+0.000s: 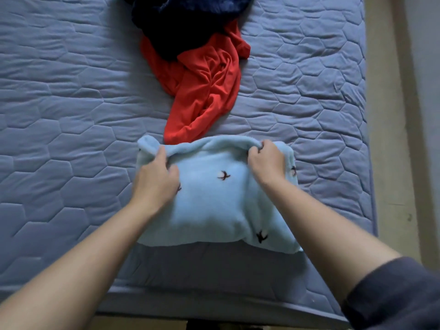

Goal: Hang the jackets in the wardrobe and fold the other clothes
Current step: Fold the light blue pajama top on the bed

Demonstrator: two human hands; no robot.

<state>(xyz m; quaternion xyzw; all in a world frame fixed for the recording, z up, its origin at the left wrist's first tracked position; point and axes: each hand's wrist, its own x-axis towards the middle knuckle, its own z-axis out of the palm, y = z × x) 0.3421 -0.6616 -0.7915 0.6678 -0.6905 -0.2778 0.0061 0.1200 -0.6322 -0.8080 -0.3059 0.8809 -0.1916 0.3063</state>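
A light blue fleece garment (214,203) with small dark bird prints lies folded into a rough rectangle near the front edge of the bed. My left hand (156,179) grips its far edge on the left side. My right hand (266,163) pinches the same far edge on the right, with fabric bunched between the fingers. Just beyond it lies a crumpled red garment (204,91), and a dark navy garment (185,22) is heaped on the red one's far end.
Everything lies on a blue quilted mattress (71,115) that fills most of the view. Its right edge runs beside a beige floor strip (390,139). The front edge of the mattress is just below my forearms.
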